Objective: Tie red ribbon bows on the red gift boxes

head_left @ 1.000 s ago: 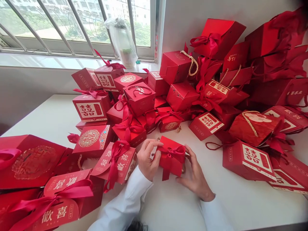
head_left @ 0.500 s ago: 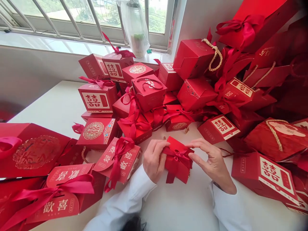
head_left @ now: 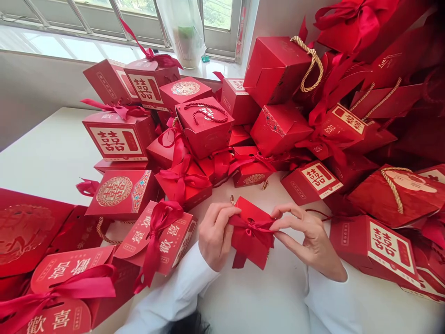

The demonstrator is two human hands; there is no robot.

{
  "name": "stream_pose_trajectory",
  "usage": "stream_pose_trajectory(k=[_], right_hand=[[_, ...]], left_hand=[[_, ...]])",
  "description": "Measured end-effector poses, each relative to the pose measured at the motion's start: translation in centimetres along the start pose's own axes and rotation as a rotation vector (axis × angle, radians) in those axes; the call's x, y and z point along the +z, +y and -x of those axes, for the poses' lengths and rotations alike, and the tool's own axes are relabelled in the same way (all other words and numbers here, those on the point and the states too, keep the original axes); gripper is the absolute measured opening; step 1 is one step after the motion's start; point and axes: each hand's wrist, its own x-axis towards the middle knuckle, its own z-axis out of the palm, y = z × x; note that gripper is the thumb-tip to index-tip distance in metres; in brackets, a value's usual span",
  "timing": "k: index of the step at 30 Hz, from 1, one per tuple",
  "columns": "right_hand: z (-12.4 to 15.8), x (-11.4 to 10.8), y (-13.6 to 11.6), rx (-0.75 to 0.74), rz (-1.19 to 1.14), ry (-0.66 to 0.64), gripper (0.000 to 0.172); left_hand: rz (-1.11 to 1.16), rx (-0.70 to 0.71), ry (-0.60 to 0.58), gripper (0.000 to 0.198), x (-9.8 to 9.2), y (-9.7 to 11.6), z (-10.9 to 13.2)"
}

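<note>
On the table [head_left: 257,301], between your hands, the small box [head_left: 247,208] already has its ribbon [head_left: 253,226] formed into a bow. Your left hand [head_left: 215,236] and right hand [head_left: 309,239] each pinch one side of it; whether the knot is fully tight, I cannot tell.

Two hands [head_left: 215,236], one plastic-wrapped container [head_left: 184,41], perhaps twenty-five overlapping red boxes [head_left: 253,253]

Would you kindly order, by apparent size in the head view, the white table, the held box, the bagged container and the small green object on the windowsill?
1. White table
2. Held box and bagged container: too alike to rank, with the container cut off at the top
3. Small green object
</note>
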Motion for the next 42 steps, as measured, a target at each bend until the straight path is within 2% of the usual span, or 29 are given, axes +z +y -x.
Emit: stream_pose_trajectory(k=[11, 20, 33, 42], right_hand=[[0.2, 0.4, 0.0, -0.039, 0.105, 0.078, 0.016], [0.2, 0.4, 0.0, -0.037, 0.101, 0.086, 0.009], [0.1, 0.7, 0.1, -0.024, 0.13, 0.14, 0.012], [0.2, 1.0, 0.1, -0.104, 0.209, 0.195, 0.018]], left_hand=[[-0.014, -0.001, 0.011, 0.027, 0.2, 0.3, 0.2], [0.044, -0.066, -0.028, 0.022, -0.1, 0.7, -0.1], [0.034, -0.06, -0.028, 0.022, 0.3, 0.4, 0.2], [0.038, -0.009, -0.046, 0.021, 0.5, 0.4, 0.1]])
